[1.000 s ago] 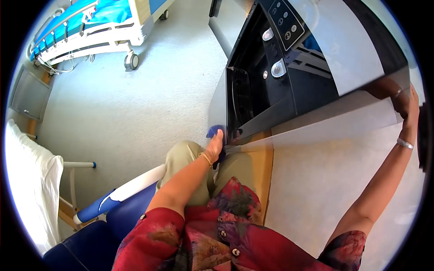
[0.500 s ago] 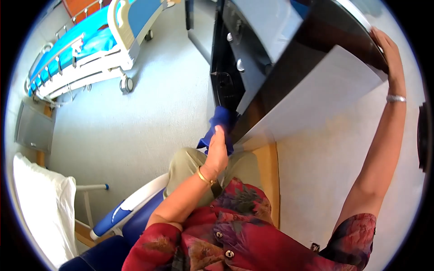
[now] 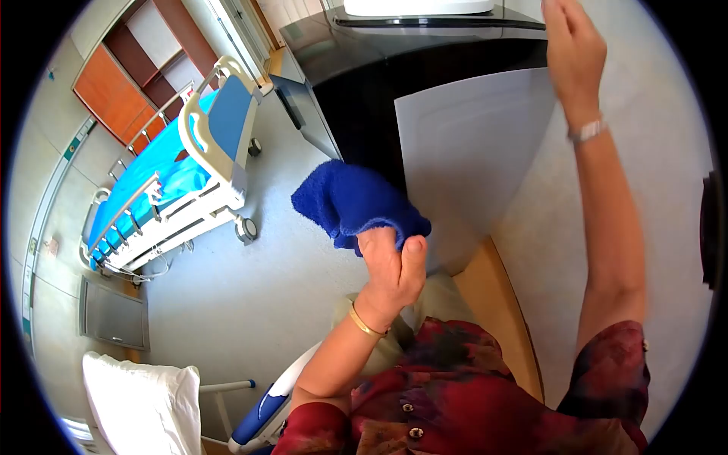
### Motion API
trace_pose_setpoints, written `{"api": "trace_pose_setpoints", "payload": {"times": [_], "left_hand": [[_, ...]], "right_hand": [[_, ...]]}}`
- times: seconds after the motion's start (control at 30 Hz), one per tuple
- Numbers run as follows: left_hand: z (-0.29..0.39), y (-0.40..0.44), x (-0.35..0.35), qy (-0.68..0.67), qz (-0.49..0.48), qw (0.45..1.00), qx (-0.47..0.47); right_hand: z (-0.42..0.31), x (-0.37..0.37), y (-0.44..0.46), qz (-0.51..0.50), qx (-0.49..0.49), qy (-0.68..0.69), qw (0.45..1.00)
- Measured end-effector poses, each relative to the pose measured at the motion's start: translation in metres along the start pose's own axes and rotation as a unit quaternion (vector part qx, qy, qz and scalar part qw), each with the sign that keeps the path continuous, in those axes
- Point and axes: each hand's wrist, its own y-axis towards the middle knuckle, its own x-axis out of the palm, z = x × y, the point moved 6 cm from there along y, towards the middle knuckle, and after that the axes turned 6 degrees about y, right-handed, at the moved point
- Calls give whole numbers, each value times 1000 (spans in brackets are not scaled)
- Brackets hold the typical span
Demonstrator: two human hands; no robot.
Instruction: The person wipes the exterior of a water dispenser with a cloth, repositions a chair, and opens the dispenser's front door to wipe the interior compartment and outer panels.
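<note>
A dark blue cloth (image 3: 353,199) is draped over the fingers of my left hand (image 3: 396,265), whose thumb shows along its lower edge. Behind the cloth stands a black and grey appliance (image 3: 356,98) with a glossy dark body and a light side panel (image 3: 478,144). My right hand (image 3: 574,53) is at the upper right, beside the appliance's right top corner. Its fingers run past the top of the view, so its grip is hidden.
A hospital bed (image 3: 220,144) with blue bedding is at the left. A white pillow (image 3: 144,398) lies at the lower left, near a blue-and-white armrest (image 3: 262,413). Wooden trim (image 3: 504,311) borders the wall by my knees.
The view has tilted up, so the appliance's top shows and its dark recess does not. My left hand has risen with the cloth. My right hand has moved toward the top edge of the view.
</note>
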Motion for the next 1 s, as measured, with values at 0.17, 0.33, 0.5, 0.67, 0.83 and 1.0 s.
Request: {"api": "trace_pose_setpoints", "payload": {"times": [0.17, 0.33, 0.5, 0.67, 0.83, 1.0], "left_hand": [[-14, 5, -15, -260, -51, 946, -186], [11, 16, -37, -161, -121, 971, -127], [39, 3, -30, -137, -223, 959, -105], [64, 3, -38, -56, -322, 945, 2], [28, -3, -84, -56, -236, 965, -104], [-6, 38, -105, -73, 0, 991, -116]], "right_hand": [[-136, -11, -122, -427, -28, 137, 893], [-182, 10, -235, -406, 113, 137, 896], [-156, 35, -212, -261, 218, 186, 922], [-132, 48, -200, -328, 203, 252, 888], [-137, 67, -116, -433, 103, 97, 890], [-140, 77, -55, -253, -31, 88, 963]]}}
